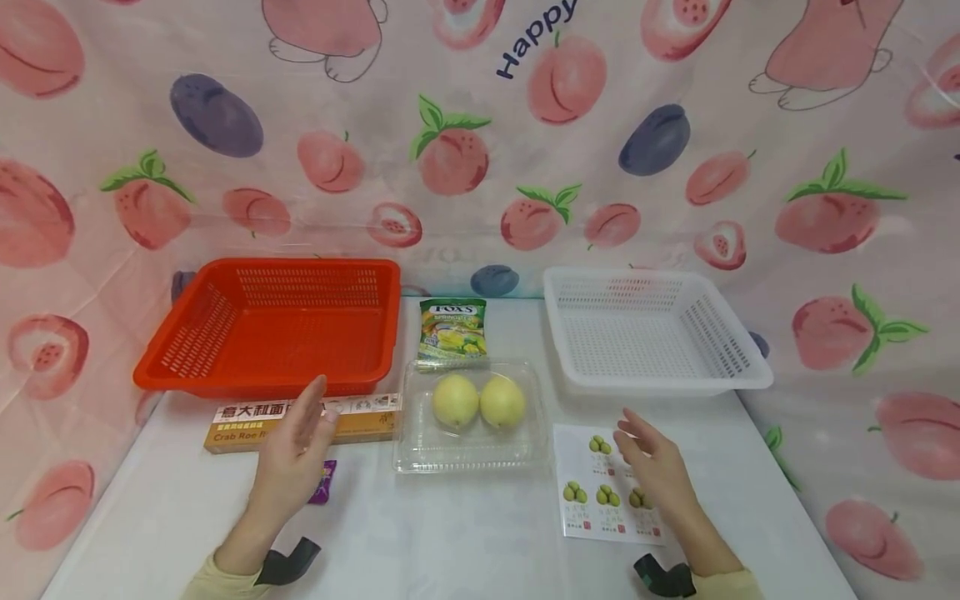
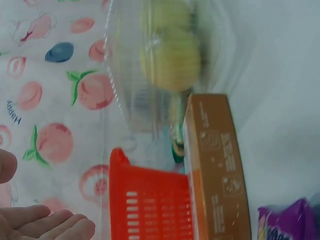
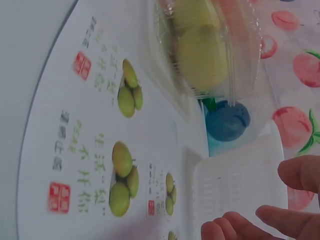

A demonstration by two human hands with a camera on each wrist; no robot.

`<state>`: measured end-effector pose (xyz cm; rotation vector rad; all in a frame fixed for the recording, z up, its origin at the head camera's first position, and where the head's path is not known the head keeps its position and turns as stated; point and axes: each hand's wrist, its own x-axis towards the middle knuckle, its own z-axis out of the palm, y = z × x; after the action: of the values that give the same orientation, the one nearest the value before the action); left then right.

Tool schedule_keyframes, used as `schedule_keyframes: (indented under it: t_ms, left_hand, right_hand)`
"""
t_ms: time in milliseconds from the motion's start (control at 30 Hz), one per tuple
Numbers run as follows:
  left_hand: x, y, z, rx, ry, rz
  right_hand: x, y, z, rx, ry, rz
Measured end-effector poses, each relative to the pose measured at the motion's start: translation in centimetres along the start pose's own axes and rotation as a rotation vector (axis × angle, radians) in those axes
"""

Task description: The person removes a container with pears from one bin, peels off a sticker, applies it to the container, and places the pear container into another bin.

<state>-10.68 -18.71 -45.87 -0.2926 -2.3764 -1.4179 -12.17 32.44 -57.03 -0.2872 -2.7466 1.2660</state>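
Note:
My left hand (image 1: 288, 458) hovers with loose fingers above the crab roe box (image 1: 367, 419) and a small purple packet (image 1: 324, 483), holding nothing. Over the sheet of pear stickers (image 1: 588, 517) hangs my right hand (image 1: 660, 471), its fingers relaxed and nothing in them. Between the hands stands a clear plastic clamshell box (image 1: 472, 454) with two yellow-green round fruits (image 1: 455, 402) inside. The left wrist view shows the purple packet (image 2: 287, 222) and the box's brown side (image 2: 217, 165). In the right wrist view the sticker sheet (image 3: 75, 135) lies below the fingers (image 3: 300, 172).
A red basket (image 1: 270, 387) stands at the back left, behind the crab roe box. At the back right is a white basket (image 1: 660, 383). A green Fox's candy bag (image 1: 453, 329) lies between them, behind the clamshell. A fruit-print cloth (image 1: 480, 217) hangs behind the table.

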Motion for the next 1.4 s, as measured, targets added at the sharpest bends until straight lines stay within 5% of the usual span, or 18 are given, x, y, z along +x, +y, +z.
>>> schedule_keyframes:
  t_ms: [267,533,833,1400]
  left_hand:
    - [-0.4,-0.3,2.0,-0.031,-0.091,0.01]
    - [-0.7,-0.1,3.2,-0.067,-0.234,-0.09]
    - [-1.3,0.2,4.3,0.006,-0.305,-0.182]
    - [-2.2,-0.5,5.9,-0.071,-0.34,-0.236]
  right_hand:
    - [-0.4,-1.7,-0.7,-0.069,-0.042,0.066]
    - [-2.2,-6.5,-1.9,-0.137,-0.076,0.094]
    - [-1.9,-6.0,-1.0,-0.206,-0.078,0.052]
    - [-2.4,-7.0,-0.1,-0.257,-0.041,0.028]
